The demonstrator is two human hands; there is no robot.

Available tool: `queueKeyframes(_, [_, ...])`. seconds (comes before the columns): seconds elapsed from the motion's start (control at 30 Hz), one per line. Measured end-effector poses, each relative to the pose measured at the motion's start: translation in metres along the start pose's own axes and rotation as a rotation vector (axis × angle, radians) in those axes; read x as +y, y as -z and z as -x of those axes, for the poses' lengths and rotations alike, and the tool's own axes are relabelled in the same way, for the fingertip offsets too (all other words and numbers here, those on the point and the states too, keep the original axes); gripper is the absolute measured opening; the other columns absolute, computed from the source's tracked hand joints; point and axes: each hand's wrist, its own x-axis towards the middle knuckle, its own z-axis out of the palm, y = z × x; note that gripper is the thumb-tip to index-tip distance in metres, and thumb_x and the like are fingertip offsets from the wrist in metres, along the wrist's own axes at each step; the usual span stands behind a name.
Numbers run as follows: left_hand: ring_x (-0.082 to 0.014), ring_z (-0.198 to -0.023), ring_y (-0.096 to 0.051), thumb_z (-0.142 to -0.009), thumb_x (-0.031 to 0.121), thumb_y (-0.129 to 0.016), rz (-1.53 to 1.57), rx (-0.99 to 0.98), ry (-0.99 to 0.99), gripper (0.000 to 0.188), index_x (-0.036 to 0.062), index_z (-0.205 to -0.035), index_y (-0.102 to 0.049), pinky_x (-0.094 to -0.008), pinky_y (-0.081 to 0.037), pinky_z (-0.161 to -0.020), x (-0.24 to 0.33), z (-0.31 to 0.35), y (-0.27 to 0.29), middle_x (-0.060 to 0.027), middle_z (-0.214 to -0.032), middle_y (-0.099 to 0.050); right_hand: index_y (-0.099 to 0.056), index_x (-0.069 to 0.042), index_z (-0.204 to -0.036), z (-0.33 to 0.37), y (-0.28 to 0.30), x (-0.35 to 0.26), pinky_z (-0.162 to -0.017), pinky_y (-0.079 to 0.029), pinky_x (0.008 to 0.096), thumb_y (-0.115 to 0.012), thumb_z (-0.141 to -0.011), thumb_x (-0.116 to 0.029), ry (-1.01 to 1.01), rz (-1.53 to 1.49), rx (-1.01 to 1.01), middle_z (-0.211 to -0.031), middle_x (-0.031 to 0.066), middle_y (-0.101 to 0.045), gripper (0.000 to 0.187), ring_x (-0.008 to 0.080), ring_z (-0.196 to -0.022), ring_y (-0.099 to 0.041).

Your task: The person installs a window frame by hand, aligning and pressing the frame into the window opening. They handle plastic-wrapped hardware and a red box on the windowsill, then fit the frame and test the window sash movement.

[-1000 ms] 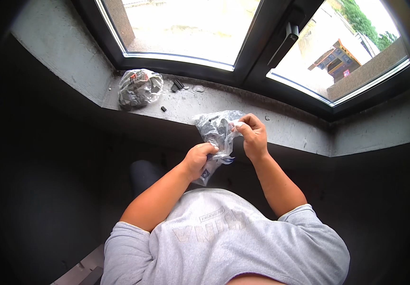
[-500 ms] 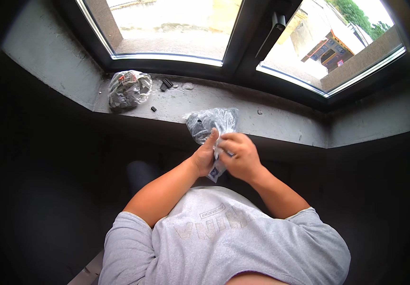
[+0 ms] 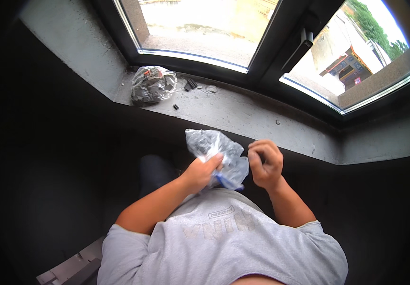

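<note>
A clear plastic bag (image 3: 236, 151) with dark contents hangs in front of the window sill. My left hand (image 3: 204, 172) is closed round its gathered middle, thumb on top. Below the grip the bag's mouth spreads out, with a blue strip across it. Just right of the bag, my right hand (image 3: 267, 164) is raised with its fingers curled toward the thumb. It looks apart from the plastic, and anything small in the pinch cannot be made out.
On the sill (image 3: 233, 109) stand a second clear bag (image 3: 153, 85) of dark pieces, some loose black parts (image 3: 190, 84) and a small black piece (image 3: 176, 107). Behind is a dark-framed window with a handle (image 3: 299, 51). A pale object (image 3: 69, 266) lies at lower left.
My right hand has come off the bag's neck and moved right. The bag has dropped nearer my body and its mouth has spread. The view has shifted left and tilted.
</note>
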Motion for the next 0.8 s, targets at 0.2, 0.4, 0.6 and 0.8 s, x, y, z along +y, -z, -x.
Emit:
queueKeyframes(0.2, [-0.0164,-0.095,-0.062,-0.104,0.030,-0.054,0.224,0.274,-0.078,0.029,0.0045,-0.115,-0.061,-0.0314,-0.049,-0.087,-0.025,0.068,0.037,-0.0064,-0.102,-0.066,-0.068,-0.002,-0.094,-0.079,-0.082,0.071,-0.077,-0.052,0.0426,-0.063,-0.088,-0.014,-0.185,0.143,-0.136,-0.087,0.0165,-0.066,0.015,0.0332,-0.084,-0.066])
queueKeyframes(0.4, [-0.0118,-0.085,-0.055,-0.104,0.028,-0.055,0.382,0.581,-0.165,0.023,0.0063,-0.103,-0.062,-0.0283,-0.046,-0.078,-0.022,0.105,0.055,-0.0019,-0.092,-0.061,-0.068,-0.010,-0.110,-0.158,-0.182,0.124,-0.089,-0.052,0.0434,-0.063,-0.093,-0.033,-0.218,0.463,-0.365,-0.107,0.0156,-0.065,0.029,0.0345,-0.104,-0.063])
queueKeyframes(0.6, [-0.0109,-0.082,-0.053,-0.104,0.028,-0.056,0.460,0.659,-0.189,0.023,0.0062,-0.103,-0.062,-0.0274,-0.045,-0.076,-0.040,0.118,0.064,-0.0016,-0.090,-0.059,-0.063,-0.006,-0.119,-0.176,-0.213,0.114,-0.098,-0.050,0.0430,-0.064,-0.092,-0.047,-0.277,0.767,-0.506,-0.117,0.0142,-0.061,0.049,0.0303,-0.119,-0.055])
queueKeyframes(0.8, [-0.0106,-0.079,-0.054,-0.103,0.028,-0.057,0.480,0.687,-0.175,0.022,0.0074,-0.099,-0.062,-0.0269,-0.045,-0.074,-0.051,0.123,0.072,-0.0010,-0.086,-0.059,-0.065,-0.004,-0.115,-0.166,-0.209,0.161,-0.097,-0.050,0.0428,-0.061,-0.087,-0.022,-0.158,0.617,-0.314,-0.110,0.0165,-0.065,0.034,0.0332,-0.111,-0.061])
